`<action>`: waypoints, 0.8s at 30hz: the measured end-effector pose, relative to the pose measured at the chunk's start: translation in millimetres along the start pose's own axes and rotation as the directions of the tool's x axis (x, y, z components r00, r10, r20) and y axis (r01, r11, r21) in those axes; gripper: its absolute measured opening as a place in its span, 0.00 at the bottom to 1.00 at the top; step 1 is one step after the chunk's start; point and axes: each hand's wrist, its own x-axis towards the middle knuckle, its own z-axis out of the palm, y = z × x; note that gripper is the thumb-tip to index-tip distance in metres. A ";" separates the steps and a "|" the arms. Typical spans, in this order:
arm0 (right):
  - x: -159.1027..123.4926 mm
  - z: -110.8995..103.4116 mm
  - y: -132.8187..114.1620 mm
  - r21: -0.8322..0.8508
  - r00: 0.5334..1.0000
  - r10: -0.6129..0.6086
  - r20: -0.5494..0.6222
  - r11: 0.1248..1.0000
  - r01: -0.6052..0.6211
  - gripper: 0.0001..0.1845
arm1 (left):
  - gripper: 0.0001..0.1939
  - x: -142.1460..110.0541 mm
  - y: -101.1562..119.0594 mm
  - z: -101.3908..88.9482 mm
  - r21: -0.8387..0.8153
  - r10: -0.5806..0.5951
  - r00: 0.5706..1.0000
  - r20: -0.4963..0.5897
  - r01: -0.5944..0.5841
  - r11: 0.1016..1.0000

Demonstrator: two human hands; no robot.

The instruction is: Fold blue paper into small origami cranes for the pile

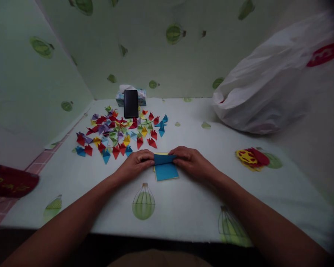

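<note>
A blue sheet of origami paper (166,171) lies near the table's middle, its far part folded over toward me. Beneath it, yellow paper (161,153) peeks out along the far and left edges. My left hand (137,162) pinches the left end of the blue fold between thumb and fingers. At the right end, my right hand (190,160) grips the same fold with its fingers closed. Beyond my left hand spreads a heap of small folded paper cranes (115,129) in red, blue, purple, green and yellow.
A black phone (131,104) leans on a tissue box (141,97) behind the cranes. To the right stand a large white plastic bag (261,85) and a flat red-and-yellow decorative piece (252,158). A dark red packet (12,181) sits at the left edge. Papered walls enclose the table (189,211).
</note>
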 end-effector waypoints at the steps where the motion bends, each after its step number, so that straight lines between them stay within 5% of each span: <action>1: 0.4 0.1 0.2 0.002 1.000 -0.001 0.004 1.000 0.001 0.12 | 0.08 0.0 0.4 -0.3 0.002 0.005 1.000 0.001 -0.005 1.000; 24: 0.8 0.6 1.8 0.020 1.000 0.005 -0.002 1.000 -0.005 0.11 | 0.11 -1.6 -0.9 -0.6 -0.021 0.001 1.000 0.017 0.000 1.000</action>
